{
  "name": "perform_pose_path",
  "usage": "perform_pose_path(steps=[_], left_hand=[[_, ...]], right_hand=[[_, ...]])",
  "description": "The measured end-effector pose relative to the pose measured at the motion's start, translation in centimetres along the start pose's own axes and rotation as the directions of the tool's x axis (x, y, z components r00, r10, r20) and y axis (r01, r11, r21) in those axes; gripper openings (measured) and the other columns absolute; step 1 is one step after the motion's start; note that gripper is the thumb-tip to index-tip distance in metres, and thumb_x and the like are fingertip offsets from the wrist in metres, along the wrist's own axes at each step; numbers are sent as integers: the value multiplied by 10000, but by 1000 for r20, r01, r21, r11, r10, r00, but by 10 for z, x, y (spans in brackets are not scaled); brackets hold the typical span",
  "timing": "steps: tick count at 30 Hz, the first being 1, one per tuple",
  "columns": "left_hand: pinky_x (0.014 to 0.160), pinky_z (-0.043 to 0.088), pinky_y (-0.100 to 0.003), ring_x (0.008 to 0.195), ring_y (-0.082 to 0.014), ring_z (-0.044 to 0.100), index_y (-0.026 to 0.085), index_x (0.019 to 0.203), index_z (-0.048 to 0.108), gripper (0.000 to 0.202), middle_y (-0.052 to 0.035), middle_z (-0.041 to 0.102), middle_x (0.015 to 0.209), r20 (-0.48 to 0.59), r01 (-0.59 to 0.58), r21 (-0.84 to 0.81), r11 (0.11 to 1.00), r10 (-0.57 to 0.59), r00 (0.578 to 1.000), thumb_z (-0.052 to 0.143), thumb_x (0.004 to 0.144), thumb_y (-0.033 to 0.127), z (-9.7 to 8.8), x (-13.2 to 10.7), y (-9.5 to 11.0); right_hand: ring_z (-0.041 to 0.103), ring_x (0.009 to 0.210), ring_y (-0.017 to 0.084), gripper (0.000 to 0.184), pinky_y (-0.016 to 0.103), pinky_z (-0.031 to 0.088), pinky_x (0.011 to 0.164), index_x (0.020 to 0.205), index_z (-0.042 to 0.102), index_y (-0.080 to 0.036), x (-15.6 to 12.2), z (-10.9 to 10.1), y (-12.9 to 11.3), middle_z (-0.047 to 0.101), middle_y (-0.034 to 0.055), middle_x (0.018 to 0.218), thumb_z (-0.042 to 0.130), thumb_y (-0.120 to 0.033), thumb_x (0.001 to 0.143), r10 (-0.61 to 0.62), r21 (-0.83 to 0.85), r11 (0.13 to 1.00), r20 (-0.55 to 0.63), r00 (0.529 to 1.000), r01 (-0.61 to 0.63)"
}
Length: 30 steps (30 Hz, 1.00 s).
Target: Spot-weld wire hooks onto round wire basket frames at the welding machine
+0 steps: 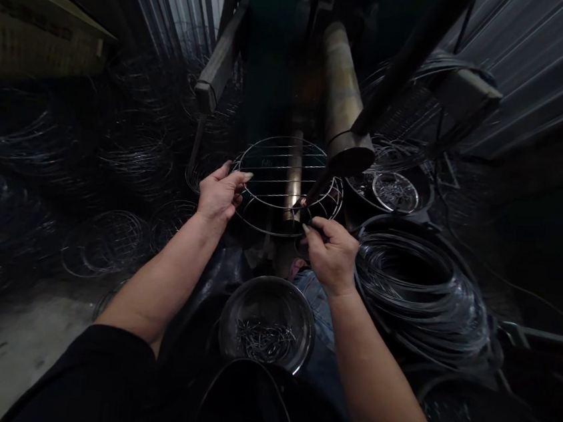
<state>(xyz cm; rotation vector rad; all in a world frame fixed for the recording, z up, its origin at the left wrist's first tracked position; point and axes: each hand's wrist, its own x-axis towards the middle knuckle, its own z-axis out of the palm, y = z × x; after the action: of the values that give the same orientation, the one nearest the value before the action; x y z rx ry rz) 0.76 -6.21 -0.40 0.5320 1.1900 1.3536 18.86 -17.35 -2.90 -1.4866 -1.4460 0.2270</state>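
A round wire rack with parallel bars across its top and a second ring below sits at the welding machine. My left hand grips its left rim between thumb and fingers. Close to the rack's near right edge, my right hand pinches something small that I cannot make out. Just above those fingertips, a small orange glow shows where the machine's slanted electrode meets the rack. The lower brass-coloured electrode bar runs beneath the rack's bars.
A metal bowl of short wire pieces rests near my lap. To the right lie a big wire coil and a dish of small wire parts. Stacked wire rings fill the left. A thick machine cylinder hangs overhead.
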Motion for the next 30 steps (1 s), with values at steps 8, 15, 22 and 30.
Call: perform_pose_path(steps=[8,15,22,30], left_hand=[[377,292,-163,461,-84,522,191,1082,613,537,41,580,614,10,-35,11,999,35,999,731,569,86,-1,-1,-4],[412,288,-157,514,-82,546,234,1044,592,484,44,585,679,-11,-40,66,997,41,999,796,608,193,-1,2,-13],[490,367,-193,616,-101,579,267,1037,612,430,18,614,825,41,-15,20,1000,14,999,802,652,297,-36,-43,-17],[486,380,-207,637,-105,570,237,919,666,343,4,628,845,-81,-65,52,997,69,994,808,616,314,-73,-49,-4]], right_hand=[[612,615,169,104,298,495,606,758,677,-189,-3,2,6,647,15,682,582,-218,786,27,58,998,-17,999,-26],[626,720,188,149,326,506,707,864,687,-189,-5,-5,5,655,23,756,558,-245,815,28,-17,999,3,1000,-28],[617,826,185,181,288,479,766,857,700,-203,-105,-14,-15,667,51,847,520,-188,842,134,-282,959,569,811,39],[643,854,216,205,269,462,709,828,706,-165,-145,-4,-15,657,97,959,526,-92,765,367,-455,871,853,371,186]])
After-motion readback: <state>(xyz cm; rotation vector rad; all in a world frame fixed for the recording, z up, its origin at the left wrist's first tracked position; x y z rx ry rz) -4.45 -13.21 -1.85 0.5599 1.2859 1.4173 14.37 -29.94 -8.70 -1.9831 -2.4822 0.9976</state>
